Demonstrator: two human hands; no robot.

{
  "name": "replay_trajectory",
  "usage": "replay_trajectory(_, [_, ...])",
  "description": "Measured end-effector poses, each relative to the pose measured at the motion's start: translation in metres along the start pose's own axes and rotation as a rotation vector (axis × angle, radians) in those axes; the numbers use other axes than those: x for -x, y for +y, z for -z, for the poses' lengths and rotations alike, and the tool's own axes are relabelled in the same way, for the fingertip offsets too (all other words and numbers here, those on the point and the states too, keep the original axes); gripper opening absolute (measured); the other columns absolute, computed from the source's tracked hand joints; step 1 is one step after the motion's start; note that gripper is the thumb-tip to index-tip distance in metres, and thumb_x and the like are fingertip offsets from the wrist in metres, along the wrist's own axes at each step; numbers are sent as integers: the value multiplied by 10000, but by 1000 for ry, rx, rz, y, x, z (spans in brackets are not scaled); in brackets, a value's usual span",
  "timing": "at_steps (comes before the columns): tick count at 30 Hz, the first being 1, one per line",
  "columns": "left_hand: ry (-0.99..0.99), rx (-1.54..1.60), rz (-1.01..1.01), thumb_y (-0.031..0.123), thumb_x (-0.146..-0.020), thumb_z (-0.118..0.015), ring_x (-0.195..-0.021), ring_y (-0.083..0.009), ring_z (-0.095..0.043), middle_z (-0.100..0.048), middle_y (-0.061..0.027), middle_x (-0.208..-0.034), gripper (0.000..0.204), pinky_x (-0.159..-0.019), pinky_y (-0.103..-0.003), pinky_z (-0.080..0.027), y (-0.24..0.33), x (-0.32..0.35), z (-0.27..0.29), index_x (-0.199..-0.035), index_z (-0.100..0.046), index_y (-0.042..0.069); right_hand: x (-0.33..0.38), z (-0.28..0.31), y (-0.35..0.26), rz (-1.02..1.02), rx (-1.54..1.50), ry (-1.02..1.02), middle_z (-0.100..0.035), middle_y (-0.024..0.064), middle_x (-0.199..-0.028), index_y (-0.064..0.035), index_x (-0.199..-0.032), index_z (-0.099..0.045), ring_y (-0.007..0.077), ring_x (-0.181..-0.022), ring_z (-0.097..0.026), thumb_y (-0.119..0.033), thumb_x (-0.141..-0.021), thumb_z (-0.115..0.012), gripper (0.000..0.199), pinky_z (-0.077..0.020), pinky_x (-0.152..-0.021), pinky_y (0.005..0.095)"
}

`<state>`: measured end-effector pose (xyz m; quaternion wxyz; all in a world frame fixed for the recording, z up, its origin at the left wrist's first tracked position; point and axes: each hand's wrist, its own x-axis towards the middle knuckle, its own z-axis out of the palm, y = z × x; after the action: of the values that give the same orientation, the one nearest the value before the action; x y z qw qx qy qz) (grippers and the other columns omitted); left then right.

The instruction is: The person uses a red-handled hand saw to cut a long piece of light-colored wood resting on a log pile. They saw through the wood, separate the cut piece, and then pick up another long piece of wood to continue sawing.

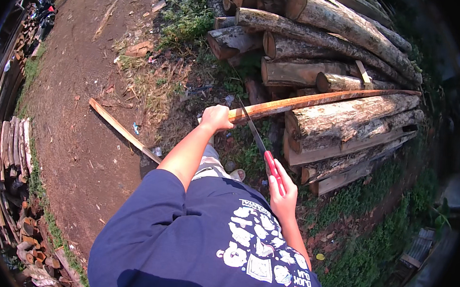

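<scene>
A long reddish-brown wooden plank stretches from my left hand across the log pile toward the far right. My left hand is closed around its near end. In my right hand is the red handle of a hand saw, the fingers lying along the grip. Its dark, narrow blade points up and to the left and crosses the plank just right of my left hand. Whether the teeth bite into the wood cannot be made out.
Stacked logs rise at the right and far side. A loose wooden strip lies on the dirt ground at the left. More cut wood lines the left edge. Green plants grow beside the logs. My sandalled foot shows below the plank.
</scene>
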<state>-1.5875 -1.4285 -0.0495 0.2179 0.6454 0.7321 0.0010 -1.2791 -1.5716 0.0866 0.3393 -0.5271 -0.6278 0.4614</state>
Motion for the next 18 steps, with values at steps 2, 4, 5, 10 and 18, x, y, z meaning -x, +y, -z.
replay_trajectory(2, [-14, -19, -38, 453, -680, -866, -932, -348, -775, -792, -160, -966, 497, -851, -463, -619, 3, -5, 1, -998, -805, 76, 2, 1, -2, -26, -2, 6, -708, 20, -914, -62, -1510, -596, 39, -720, -535, -124, -1035, -666, 485, -471, -681, 248])
replay_trajectory(4, [-20, -21, -55, 423, -668, -850, -943, -369, -767, -781, -185, -977, 530, -856, -477, -613, -1, -6, -2, -1032, -777, 46, -1, 1, -13, -29, 23, -17, -707, 21, -906, -59, -1511, -594, 38, -719, -535, -117, -1033, -662, 486, -470, -681, 247])
replay_trajectory(5, [120, -32, -123, 417, -674, -845, -943, -372, -766, -779, -188, -974, 517, -856, -481, -611, -6, -4, -9, -1028, -775, 47, -2, 2, -17, -34, 35, -30, -706, 21, -902, -57, -1512, -593, 37, -718, -535, -113, -1033, -660, 487, -470, -681, 246])
replay_trajectory(10, [-21, 131, -43, 394, -697, -828, -941, -381, -762, -777, -191, -966, 464, -859, -500, -604, -6, -2, -3, -997, -760, 47, -10, -1, -22, -61, 50, -22, -698, 26, -872, -43, -1515, -586, 34, -701, -527, -92, -1032, -649, 490, -467, -663, 243])
replay_trajectory(18, [-151, 122, 4, 454, -690, -848, -923, -372, -769, -782, -194, -966, 503, -830, -492, -614, -19, -22, -11, -986, -774, 53, -29, -15, -31, -106, 92, -27, -728, 29, -909, -24, -1510, -586, 25, -692, -534, -59, -1023, -639, 491, -470, -653, 227])
